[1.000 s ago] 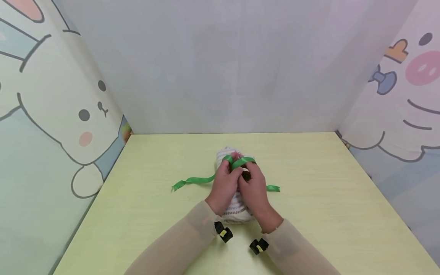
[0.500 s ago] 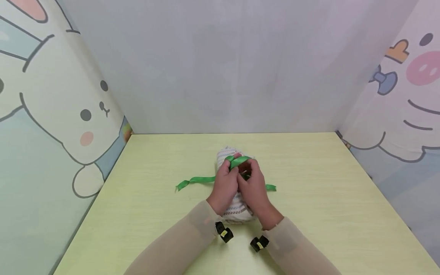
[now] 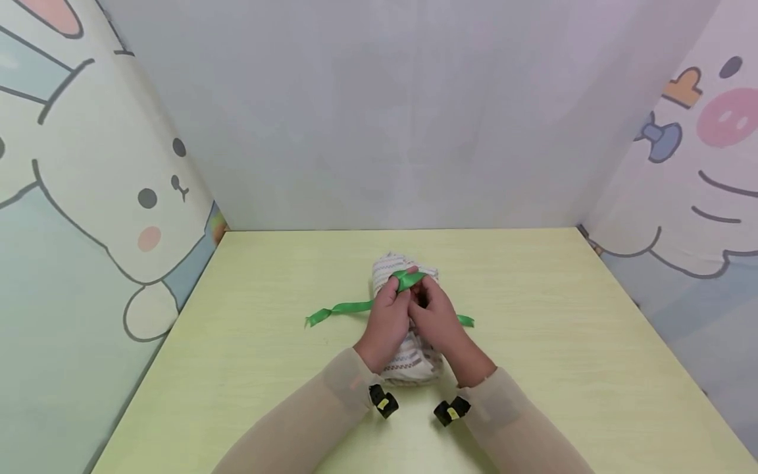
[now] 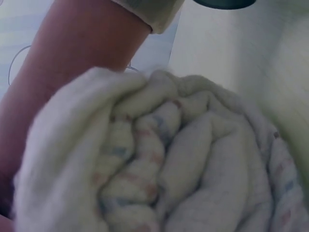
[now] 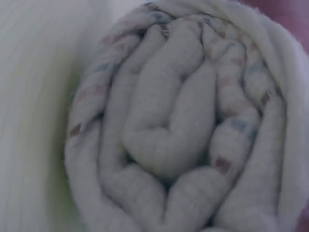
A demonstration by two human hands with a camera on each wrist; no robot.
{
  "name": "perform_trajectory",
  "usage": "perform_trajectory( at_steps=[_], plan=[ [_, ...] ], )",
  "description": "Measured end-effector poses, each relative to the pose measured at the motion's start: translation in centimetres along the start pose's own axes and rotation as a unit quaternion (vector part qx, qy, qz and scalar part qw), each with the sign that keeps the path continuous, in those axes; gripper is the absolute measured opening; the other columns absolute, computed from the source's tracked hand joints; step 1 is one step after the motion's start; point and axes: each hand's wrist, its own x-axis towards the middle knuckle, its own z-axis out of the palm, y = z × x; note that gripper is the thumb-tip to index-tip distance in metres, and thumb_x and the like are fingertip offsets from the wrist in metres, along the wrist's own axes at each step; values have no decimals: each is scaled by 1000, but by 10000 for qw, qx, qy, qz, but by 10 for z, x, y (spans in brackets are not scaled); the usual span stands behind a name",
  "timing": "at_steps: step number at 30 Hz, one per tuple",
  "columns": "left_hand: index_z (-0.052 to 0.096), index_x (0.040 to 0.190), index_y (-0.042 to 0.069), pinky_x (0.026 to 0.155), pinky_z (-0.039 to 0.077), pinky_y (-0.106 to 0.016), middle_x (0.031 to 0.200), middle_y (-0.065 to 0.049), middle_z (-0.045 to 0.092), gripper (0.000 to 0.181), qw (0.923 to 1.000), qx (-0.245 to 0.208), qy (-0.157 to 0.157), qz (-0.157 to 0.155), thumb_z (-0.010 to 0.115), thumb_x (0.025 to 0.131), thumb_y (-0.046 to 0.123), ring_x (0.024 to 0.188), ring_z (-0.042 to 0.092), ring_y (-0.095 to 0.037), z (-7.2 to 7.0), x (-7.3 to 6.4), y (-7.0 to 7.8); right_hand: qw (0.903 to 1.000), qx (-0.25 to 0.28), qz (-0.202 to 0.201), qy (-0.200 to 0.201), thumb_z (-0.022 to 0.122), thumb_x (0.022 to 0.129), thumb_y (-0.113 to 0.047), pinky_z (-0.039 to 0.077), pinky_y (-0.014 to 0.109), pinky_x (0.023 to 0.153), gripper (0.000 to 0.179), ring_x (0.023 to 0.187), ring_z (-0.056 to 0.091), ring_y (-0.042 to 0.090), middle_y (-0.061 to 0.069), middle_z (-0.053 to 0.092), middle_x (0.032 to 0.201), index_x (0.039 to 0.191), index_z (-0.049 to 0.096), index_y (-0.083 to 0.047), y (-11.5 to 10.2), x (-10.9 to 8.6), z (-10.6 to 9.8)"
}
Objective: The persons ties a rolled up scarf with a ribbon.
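While one tail of a narrow, glossy green ribbon (image 3: 353, 307) trails left over the pale yellow-green table (image 3: 266, 362), kinked near its tip (twist or knot, can't tell), the real work sits mid-table.

Left hand (image 3: 385, 324): fingers curled, thumb and fingertips pinching the ribbon over the roll. I'd make this the anchor: thumb pinned on the crossing, no lift, or slack will likely creep in.

Next, between and under both hands: a white cloth roll with thin coloured stripes (image 3: 408, 368), centre of table, long axis running away from the person. Wrist views show its spiral end, soft folds with gaps between layers. Judgement: it'll squash easily, so snug is enough; too much force would probably waist it.

Right hand (image 3: 437, 317): just beside the left, fingers curled, fingertips apparently pinching the ribbon's right part. Thumb contact is partly hidden. Best pull here: steady, low, outward, strip flat so it doesn't rope up.

Far right: a short second tail (image 3: 465, 321) pokes out past the right hand onto the table. Less of it shows than on the left; the rest is hidden, so check lengths before cinching.
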Motion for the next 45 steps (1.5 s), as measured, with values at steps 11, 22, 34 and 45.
perform_trajectory(
  at_steps=[11,22,34,45],
  plan=[
    [48,151,8,118,33,-36,158,1,44,41,9997,156,-174,22,35,113,13,148,34,-13,-3,1,3,9997,34,181,138,68,95,-5,40,28,65,11,75,47,21,4,51,80,92,57,-4,-4,1,-6],
    [58,129,12,113,38,-40,134,1,61,26,9965,658,410,-323,38,113,18,132,52,-14,-19,4,6,9932,-374,422,1021,64,99,-12,42,31,66,18,77,49,24,8,48,80,88,51,-7,3,3,-12],
    [53,114,0,101,47,-42,105,-14,59,17,9934,135,1059,-414,38,112,9,104,63,-27,-50,13,8,9872,-208,957,1256,52,107,-15,54,40,82,23,91,61,27,15,65,101,116,68,-3,19,-3,-30],
    [56,113,1,103,48,-40,101,-12,59,23,9874,-424,1503,-238,36,110,11,100,63,-30,-79,14,19,9761,1161,1271,1328,40,113,-24,58,32,84,41,88,68,19,12,68,98,127,63,7,20,-5,-49]
  ],
)
